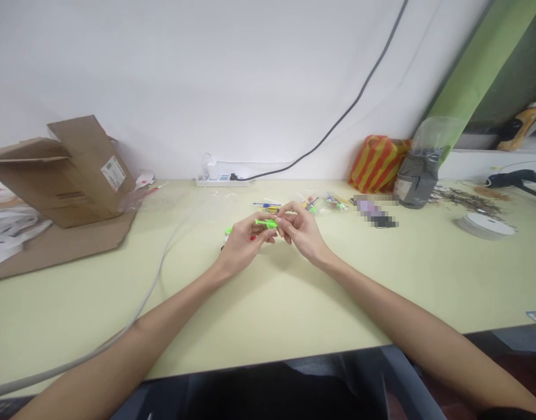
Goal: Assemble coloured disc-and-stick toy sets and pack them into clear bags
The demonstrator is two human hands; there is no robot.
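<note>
A small bright green plastic toy piece point(266, 223) is held up just above the table, in the middle of the view. My left hand point(245, 242) pinches it between thumb and fingers. At its right end, the fingertips of my right hand point(303, 232) close on it, touching or almost touching my left hand. Behind my left hand, partly hidden, lie another green piece point(228, 231) and a bit of red. Beyond my hands, several colourful toy parts point(311, 205) lie on the table, some in clear plastic bags point(335, 202).
An open cardboard box point(75, 181) stands at the left. A grey cable point(158, 274) crosses the left side of the table point(302, 315). Along the wall is a power strip point(221, 181). At the right are a striped bag point(377, 163), a dark container point(419, 178) and a white spool point(486, 224).
</note>
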